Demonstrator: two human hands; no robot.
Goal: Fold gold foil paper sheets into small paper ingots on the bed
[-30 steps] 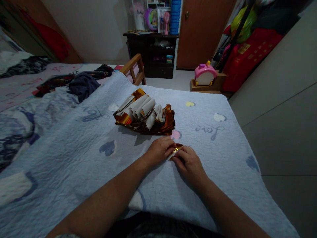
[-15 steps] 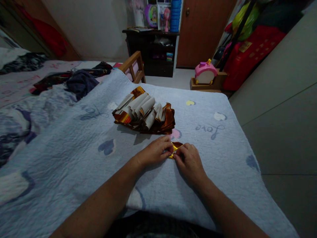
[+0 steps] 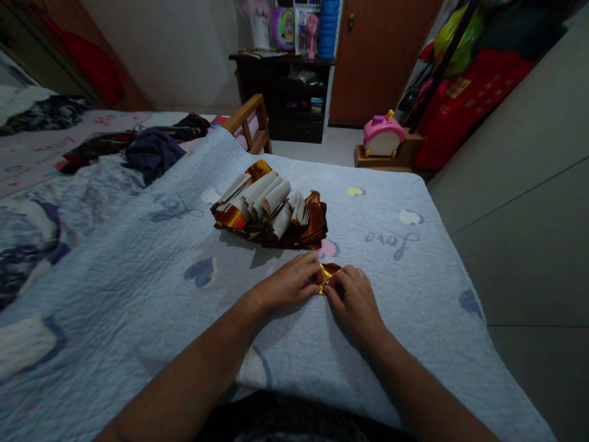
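Observation:
A small piece of shiny gold foil paper [image 3: 329, 269] lies between my hands, low over the bed, partly hidden by my fingers. My left hand [image 3: 294, 279] pinches its left side. On its right side, the thumb and fingers of my right hand [image 3: 352, 293] are closed on it. Just beyond my hands rests a pile of gold and white folded papers [image 3: 271, 205], layered and loosely stacked with curled white sides upward.
A pale blue quilt [image 3: 391, 288] with hearts and lettering covers the bed. Rumpled clothes [image 3: 154, 153] lie to the left. Past the far edge stand a wooden rail [image 3: 251, 123], a dark shelf [image 3: 280, 92] and a pink toy case [image 3: 384, 136]. A pale cabinet [image 3: 529, 215] borders the right.
My fingers have shifted only slightly on the gold foil paper, and its crease looks a little different. The whole view has moved a few pixels; the pile stays put.

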